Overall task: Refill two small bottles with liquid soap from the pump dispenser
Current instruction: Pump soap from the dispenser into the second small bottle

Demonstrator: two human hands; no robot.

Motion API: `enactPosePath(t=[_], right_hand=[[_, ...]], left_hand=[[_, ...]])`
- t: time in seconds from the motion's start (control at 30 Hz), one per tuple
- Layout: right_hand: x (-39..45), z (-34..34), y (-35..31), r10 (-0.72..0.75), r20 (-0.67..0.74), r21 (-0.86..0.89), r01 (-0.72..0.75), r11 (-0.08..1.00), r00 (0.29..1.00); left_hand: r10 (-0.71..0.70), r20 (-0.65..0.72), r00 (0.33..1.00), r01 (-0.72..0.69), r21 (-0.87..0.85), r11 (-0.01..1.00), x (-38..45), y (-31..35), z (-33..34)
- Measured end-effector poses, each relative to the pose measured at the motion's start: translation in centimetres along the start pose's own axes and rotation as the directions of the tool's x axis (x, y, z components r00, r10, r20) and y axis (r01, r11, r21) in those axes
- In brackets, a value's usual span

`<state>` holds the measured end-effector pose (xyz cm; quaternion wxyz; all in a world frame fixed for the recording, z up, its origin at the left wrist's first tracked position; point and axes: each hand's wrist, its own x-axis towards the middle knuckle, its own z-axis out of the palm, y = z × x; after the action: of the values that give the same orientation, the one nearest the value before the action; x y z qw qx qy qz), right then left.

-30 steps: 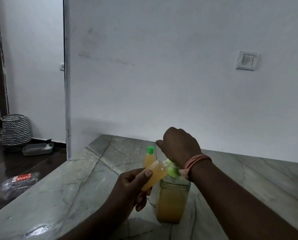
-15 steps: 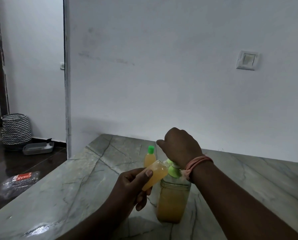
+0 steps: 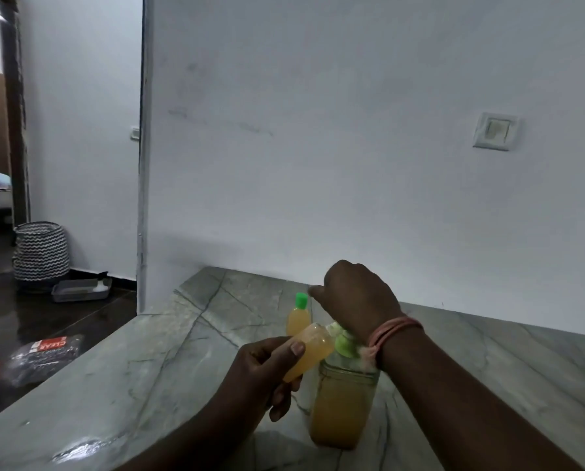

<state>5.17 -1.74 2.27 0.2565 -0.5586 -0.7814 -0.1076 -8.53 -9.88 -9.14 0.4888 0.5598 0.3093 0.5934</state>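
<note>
- Left hand [image 3: 260, 372] pinches the open small bottle [image 3: 309, 351] btwn thumb and fingers, tilted, mouth up against the green pump nozzle [image 3: 343, 345]. Firm, narrow hold on the lower body.
- That bottle looks mostly full of amber soap already; my read: the fill is near done.
- Right hand [image 3: 355, 297] sits over the pump head, fingers curled down. Whether they wrap the head or just press it, I can't tell; the top is hidden under the hand.
- Pump dispenser [image 3: 340, 402] stands on the table [image 3: 148, 368] near its front edge, roughly mid-width, amber liquid well up the jar.
- Second small bottle [image 3: 298, 317] w/ green cap on stands upright just behind the dispenser, toward the table's back edge. Looks filled, so prob. this is bottle two.
- How I'd do this step: short, slow strokes, not full plunges, since soap is thick and the neck is narrow.
- Keep the mouth snug to the nozzle tip; any gap and it dribbles down onto the fingers.
- Ease the tilt toward upright as the level climbs, or it spills over the lip.
- Watch the dispenser base: a hard off-centre push could rock it.
- Stop short of the brim; the cap needs room.
</note>
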Motion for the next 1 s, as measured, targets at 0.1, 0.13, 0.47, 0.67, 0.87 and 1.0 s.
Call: enactPosePath(t=[0.1, 0.13, 0.47, 0.67, 0.87, 1.0], right_hand=[[0.5, -0.2, -0.1, 0.005, 0.137, -0.01, -0.003, 1.0, 0.991], [0.5, -0.4, -0.3, -0.004, 0.143, -0.026, 0.008, 1.0, 0.99], [0.8, 0.4, 0.5, 0.027, 0.029, 0.048, -0.028, 0.998, 0.999], [0.7, -0.1, 0.2, 0.003, 0.04, -0.005, -0.003, 1.0, 0.999], [0.8, 0.0, 0.3, 0.017, 0.007, 0.047, -0.017, 0.999, 1.0], [0.7, 0.3, 0.4, 0.039, 0.041, 0.062, -0.041, 0.997, 0.998]], left_hand=[[-0.002, 0.006, 1.0, 0.002, 0.006, 1.0, -0.2, 0.2, -0.1], [-0.003, 0.006, 1.0, 0.003, 0.012, 1.0, -0.2, 0.2, -0.1], [0.0, 0.01, 1.0, 0.0, -0.009, 1.0, 0.2, -0.2, -0.2], [-0.004, -0.004, 1.0, 0.004, -0.006, 1.0, 0.1, 0.0, -0.1], [0.012, 0.009, 1.0, -0.012, -0.02, 1.0, 0.3, -0.1, -0.1], [0.01, 0.007, 1.0, -0.01, -0.022, 1.0, 0.1, -0.3, -0.2]])
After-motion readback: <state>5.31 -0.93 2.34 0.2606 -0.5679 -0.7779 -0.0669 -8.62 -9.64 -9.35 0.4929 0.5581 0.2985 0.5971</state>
